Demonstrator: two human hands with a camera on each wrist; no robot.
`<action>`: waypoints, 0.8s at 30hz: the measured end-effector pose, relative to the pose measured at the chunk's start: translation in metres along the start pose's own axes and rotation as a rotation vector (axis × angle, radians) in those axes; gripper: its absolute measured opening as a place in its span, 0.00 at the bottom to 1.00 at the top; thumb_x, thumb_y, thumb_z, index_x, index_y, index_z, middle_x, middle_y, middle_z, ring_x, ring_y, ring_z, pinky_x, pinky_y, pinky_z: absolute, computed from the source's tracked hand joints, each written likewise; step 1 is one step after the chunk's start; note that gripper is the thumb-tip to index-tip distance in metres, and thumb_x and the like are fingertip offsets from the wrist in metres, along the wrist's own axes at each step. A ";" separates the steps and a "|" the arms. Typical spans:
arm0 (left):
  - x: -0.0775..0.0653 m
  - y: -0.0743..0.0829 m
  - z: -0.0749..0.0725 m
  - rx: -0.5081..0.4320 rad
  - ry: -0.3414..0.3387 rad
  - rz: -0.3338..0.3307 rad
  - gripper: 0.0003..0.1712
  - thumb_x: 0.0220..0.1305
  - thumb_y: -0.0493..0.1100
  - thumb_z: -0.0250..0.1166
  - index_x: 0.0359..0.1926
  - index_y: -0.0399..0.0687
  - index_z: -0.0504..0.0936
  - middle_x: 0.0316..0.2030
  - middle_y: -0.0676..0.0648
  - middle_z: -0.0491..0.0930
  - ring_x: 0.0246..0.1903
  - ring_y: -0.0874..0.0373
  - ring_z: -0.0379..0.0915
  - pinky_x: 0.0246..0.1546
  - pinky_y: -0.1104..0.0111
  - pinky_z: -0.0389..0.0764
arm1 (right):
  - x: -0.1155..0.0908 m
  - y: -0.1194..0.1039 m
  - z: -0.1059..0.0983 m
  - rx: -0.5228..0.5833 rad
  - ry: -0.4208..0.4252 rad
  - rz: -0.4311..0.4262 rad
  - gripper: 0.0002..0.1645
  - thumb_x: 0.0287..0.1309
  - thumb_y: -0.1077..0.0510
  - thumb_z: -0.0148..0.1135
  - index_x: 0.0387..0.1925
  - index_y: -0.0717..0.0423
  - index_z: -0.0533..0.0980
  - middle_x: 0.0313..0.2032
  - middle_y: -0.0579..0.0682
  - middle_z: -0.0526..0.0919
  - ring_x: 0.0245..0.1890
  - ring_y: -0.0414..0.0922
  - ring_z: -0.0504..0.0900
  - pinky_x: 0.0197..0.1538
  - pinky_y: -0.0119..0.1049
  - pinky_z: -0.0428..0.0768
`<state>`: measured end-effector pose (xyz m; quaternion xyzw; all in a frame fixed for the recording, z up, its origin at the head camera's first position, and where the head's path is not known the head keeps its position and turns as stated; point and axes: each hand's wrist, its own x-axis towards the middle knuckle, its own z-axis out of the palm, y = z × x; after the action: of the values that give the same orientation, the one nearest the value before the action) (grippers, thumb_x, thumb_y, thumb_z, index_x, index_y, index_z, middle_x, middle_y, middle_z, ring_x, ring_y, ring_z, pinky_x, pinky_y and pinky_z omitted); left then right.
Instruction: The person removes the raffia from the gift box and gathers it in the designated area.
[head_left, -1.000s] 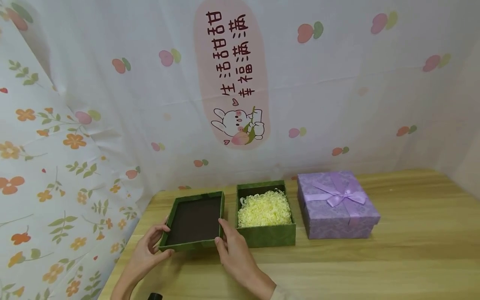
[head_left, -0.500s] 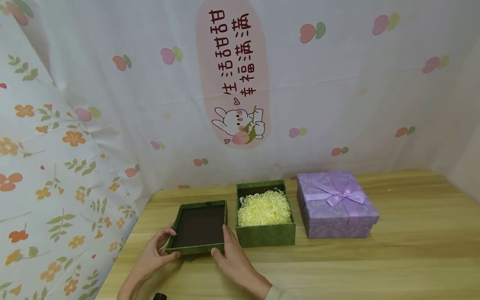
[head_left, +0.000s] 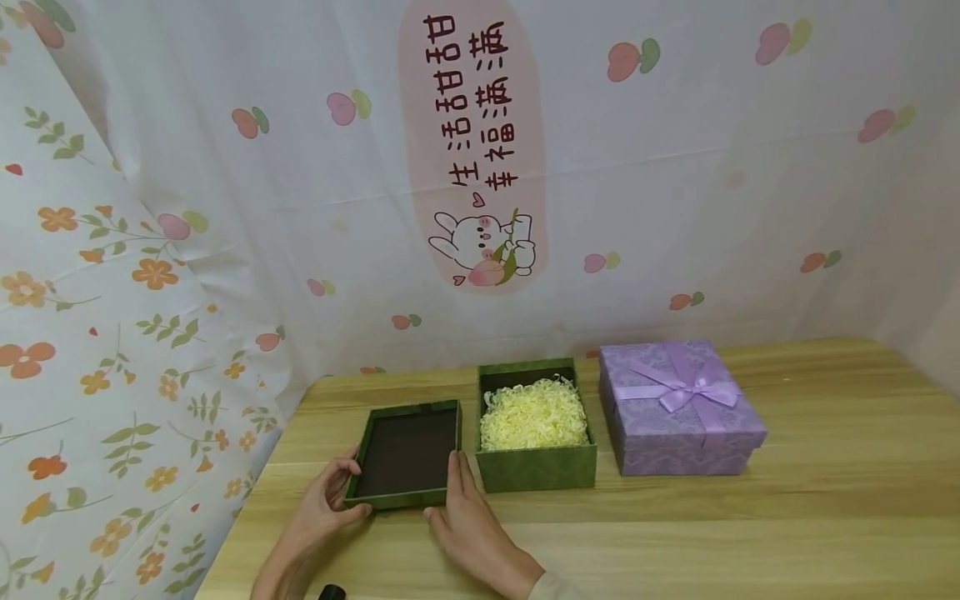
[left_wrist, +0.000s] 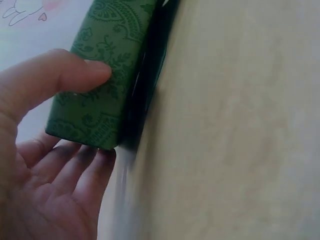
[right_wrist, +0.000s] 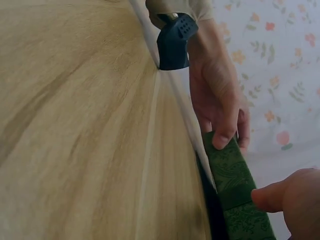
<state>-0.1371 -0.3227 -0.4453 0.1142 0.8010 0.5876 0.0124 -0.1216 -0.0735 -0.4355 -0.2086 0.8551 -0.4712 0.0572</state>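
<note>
Left hand (head_left: 324, 508): clamped on the near left corner of the green lid (head_left: 411, 454), thumb against the near wall, fingers at the left side.
Right hand (head_left: 476, 532): clamped on the near right corner, thumb on the near wall, fingers along the right side.
Green lid: dark inside up, just left of the green box (head_left: 536, 471); whether it touches the table (head_left: 675, 542), I cannot tell.

Beige sleeves (head_left: 555, 588), dark wrist-worn casing (right_wrist: 172, 49), small round dots (right_wrist: 185, 25)
</note>
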 end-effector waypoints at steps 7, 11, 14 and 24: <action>0.000 -0.002 0.005 -0.012 0.012 -0.010 0.23 0.49 0.27 0.68 0.42 0.30 0.64 0.68 0.30 0.45 0.67 0.37 0.39 0.60 0.64 0.53 | -0.003 0.004 -0.001 -0.046 -0.016 -0.007 0.45 0.64 0.56 0.55 0.70 0.70 0.41 0.69 0.69 0.41 0.68 0.61 0.46 0.60 0.57 0.61; -0.002 -0.004 0.006 0.001 0.043 -0.052 0.22 0.48 0.27 0.68 0.40 0.31 0.65 0.67 0.30 0.48 0.66 0.42 0.45 0.56 0.61 0.68 | -0.013 0.001 -0.009 -0.070 -0.067 0.002 0.45 0.64 0.54 0.55 0.70 0.67 0.43 0.69 0.67 0.42 0.68 0.60 0.46 0.60 0.56 0.61; -0.003 -0.006 0.005 0.010 0.066 -0.063 0.21 0.48 0.26 0.68 0.39 0.31 0.65 0.67 0.30 0.49 0.64 0.52 0.54 0.25 0.69 0.69 | -0.025 -0.008 -0.027 -0.075 -0.179 -0.007 0.43 0.64 0.50 0.55 0.71 0.62 0.47 0.70 0.62 0.45 0.68 0.57 0.49 0.60 0.54 0.64; -0.007 0.006 -0.005 0.031 0.011 -0.081 0.28 0.52 0.32 0.69 0.46 0.33 0.59 0.69 0.32 0.45 0.67 0.37 0.37 0.62 0.49 0.54 | -0.058 -0.017 -0.149 -0.206 -0.238 -0.335 0.10 0.66 0.48 0.52 0.37 0.47 0.77 0.43 0.40 0.80 0.39 0.37 0.77 0.43 0.35 0.77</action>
<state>-0.1298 -0.3273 -0.4386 0.0786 0.8139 0.5748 0.0303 -0.1077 0.0590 -0.3448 -0.4067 0.8392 -0.3565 0.0571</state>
